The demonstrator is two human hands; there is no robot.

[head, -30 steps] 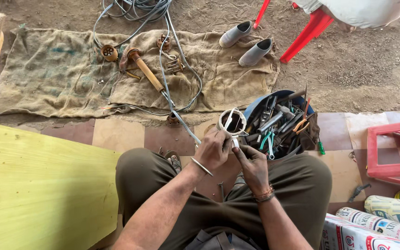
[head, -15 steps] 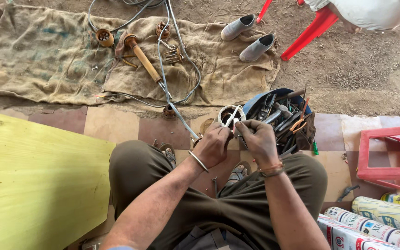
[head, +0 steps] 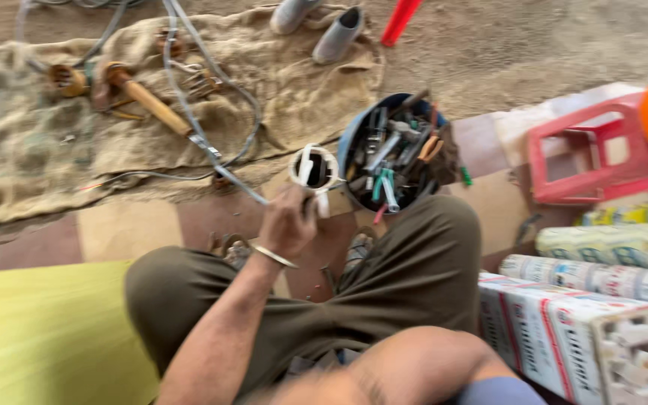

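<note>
White plastic ring fitting just left of the blue tool bucket | left hand fingers wrapped around its lower edge | right hand unseen | likely light, stiff; grip the rim

Long white cardboard boxes with red and dark print lie stacked on the floor at the right edge, beside the person's leg. The end of the nearest box is open and shows pale plastic parts inside. Behind them, nearer the red plastic stool, lie long rolled packs in pale yellow-green wrap with blue print. The blur hides finer detail.
</note>
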